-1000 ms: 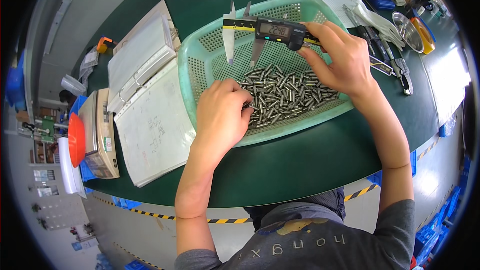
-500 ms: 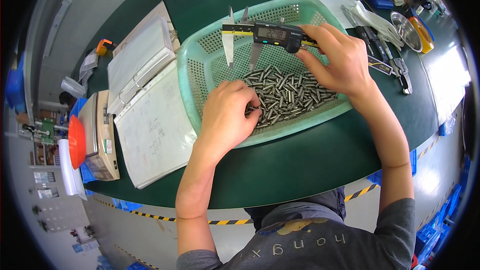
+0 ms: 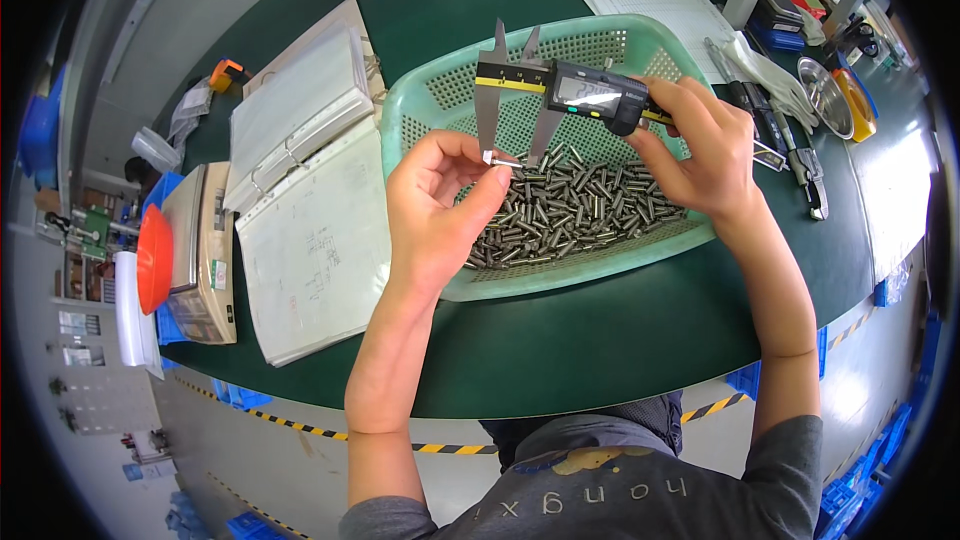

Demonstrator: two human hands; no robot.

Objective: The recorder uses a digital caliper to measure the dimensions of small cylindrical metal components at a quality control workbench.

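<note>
A fisheye I wore on my head, left of a side-by-side pair, looked down over my shirt point(image 3: 720, 508) and the bench point(image 3: 600, 350), near enough that my left hand point(image 3: 442, 202) and right hand point(image 3: 708, 148) showed large, just above centre, straight edges bowed toward the rim.

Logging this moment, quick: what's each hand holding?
Left hand: closed, pinching a small metal pin.
Right hand: closed, gripping the digital caliper.

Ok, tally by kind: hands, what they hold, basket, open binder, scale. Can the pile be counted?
Hands, left hand and right hand: 2
Held caliper: 1
Held pin: 1
Basket: 1
Open binder: 1
Scale: 1
Total: 7
Piled pins overlap too much to count; excluded.
</note>
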